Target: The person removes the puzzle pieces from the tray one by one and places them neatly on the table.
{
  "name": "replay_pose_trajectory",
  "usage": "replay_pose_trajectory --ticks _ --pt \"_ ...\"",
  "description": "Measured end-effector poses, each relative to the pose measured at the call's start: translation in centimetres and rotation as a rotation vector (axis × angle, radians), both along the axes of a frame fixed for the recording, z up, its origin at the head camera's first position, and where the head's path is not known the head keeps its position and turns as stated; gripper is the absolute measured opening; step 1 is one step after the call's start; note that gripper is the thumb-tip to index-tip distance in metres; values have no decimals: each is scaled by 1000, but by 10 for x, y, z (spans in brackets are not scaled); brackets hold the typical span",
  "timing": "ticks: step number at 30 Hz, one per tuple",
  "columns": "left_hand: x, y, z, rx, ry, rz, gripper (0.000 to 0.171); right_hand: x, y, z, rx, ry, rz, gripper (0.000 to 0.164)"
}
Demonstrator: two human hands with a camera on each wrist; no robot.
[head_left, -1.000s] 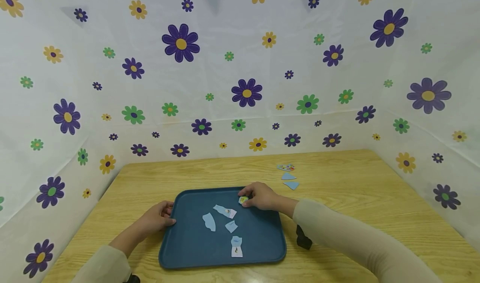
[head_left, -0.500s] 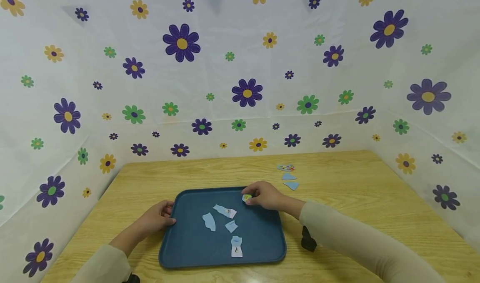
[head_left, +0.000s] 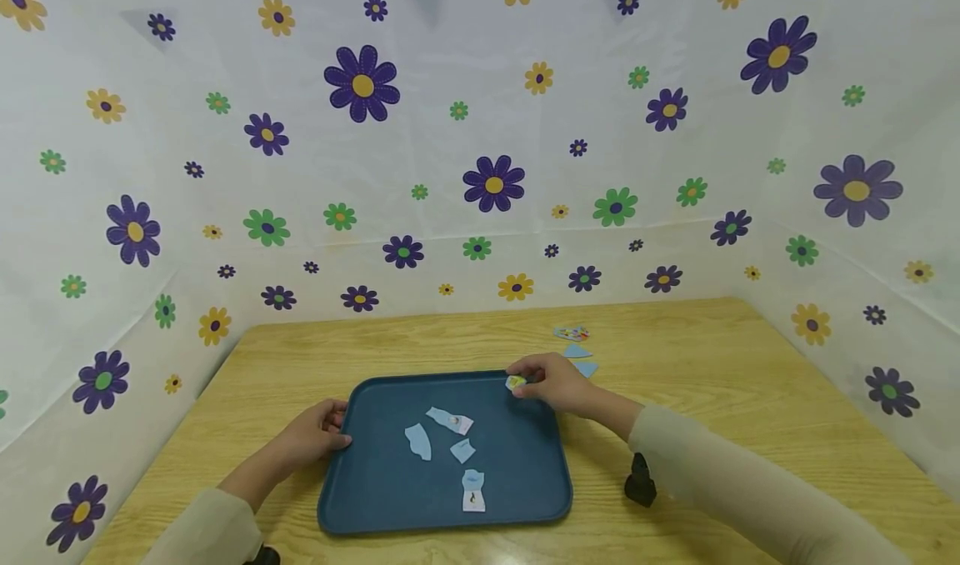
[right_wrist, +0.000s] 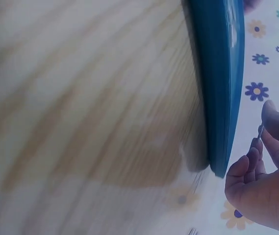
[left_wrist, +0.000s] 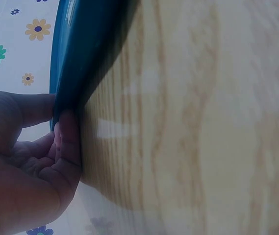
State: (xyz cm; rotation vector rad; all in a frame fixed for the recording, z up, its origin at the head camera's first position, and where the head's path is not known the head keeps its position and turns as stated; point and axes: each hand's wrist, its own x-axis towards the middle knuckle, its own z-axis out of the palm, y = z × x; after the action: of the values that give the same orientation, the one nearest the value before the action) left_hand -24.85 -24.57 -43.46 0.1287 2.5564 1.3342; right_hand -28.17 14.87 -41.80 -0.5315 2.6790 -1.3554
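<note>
Thumb and fingers of the right hand (head_left: 553,382) pinch one small yellow-and-green piece (head_left: 515,382), and I have it on my feed at the tray's far right corner, held up off the surface. From the right wrist I get it edge-on, a thin dark line between thumb and fingertips, apart from the tray. My other grip is the left hand (head_left: 306,438), clasping the left rim of that one blue tray (head_left: 390,505), thumb on one side of the edge and fingers on the other.

I count four pieces lying apart on the tray: a long blue one with a white end (head_left: 450,421), a curved pale-blue one (head_left: 418,442), a small pale-blue one (head_left: 462,451), and, nearest the front rim, a blue-and-white one with a dark figure (head_left: 473,492).

Past the right hand, on the wooden table (head_left: 705,382), I make it three more: one multicoloured piece (head_left: 572,333) farthest back, then two pale-blue scraps (head_left: 577,352), the nearer partly covered by the hand. Two pale sleeves (head_left: 712,465) reach in, with one dark device (head_left: 640,482) under each. Around the table hangs white cloth (head_left: 420,148) with purple, yellow and green flowers, too many for me to count.
</note>
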Motion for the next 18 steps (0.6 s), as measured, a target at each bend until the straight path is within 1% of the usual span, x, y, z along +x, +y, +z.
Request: replay_pose_trajectory --ticks 3,8,12,18 --pt "0 0 0 6 -7 4 55 2 7 -2 -1 13 -39 29" --pt "1 1 1 -14 -6 6 55 9 19 -3 -21 16 -106 30" --pt "0 0 1 -24 -8 5 55 14 29 -4 -44 2 -150 30" --pt "-1 -1 -1 -28 1 -1 56 18 45 -10 -39 22 -202 29"
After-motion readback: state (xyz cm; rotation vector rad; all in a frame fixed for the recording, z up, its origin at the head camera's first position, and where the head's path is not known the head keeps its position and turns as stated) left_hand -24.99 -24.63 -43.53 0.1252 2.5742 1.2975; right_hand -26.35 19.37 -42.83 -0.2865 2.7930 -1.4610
